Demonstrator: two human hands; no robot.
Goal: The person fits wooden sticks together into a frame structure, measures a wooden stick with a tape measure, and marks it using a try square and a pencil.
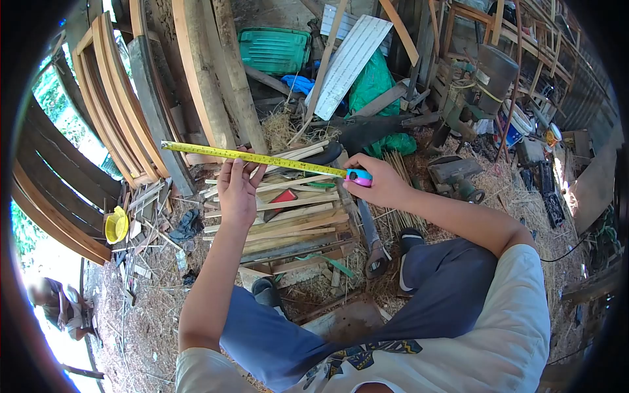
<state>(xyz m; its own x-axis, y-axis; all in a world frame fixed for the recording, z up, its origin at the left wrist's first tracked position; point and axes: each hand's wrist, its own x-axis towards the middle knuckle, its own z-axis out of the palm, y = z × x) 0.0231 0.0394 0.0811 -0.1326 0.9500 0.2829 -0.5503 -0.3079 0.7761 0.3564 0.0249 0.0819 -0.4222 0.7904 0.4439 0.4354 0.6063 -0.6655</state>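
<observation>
A tape measure [358, 177] with a blue and pink case sits in my right hand [382, 181], fingers wrapped round it. Its yellow blade [288, 163] is drawn out to the left across my view. My left hand [239, 183] grips the blade partway along, and the metal-hooked end sticks out past it. Below the blade, several thin wooden strips [288, 230] lie across a low wooden bench. A red and black triangular tool [280, 202] rests among the strips. Next to the bench's right side stands a grey handsaw-like blade [369, 226].
Curved wooden pieces [111, 98] lean at the left, near a yellow bowl [116, 225]. At the back are a green crate [274, 50] and a white board [350, 62]. A machine [458, 177] stands at the right. Another person [60, 304] sits far left. Shavings cover the floor.
</observation>
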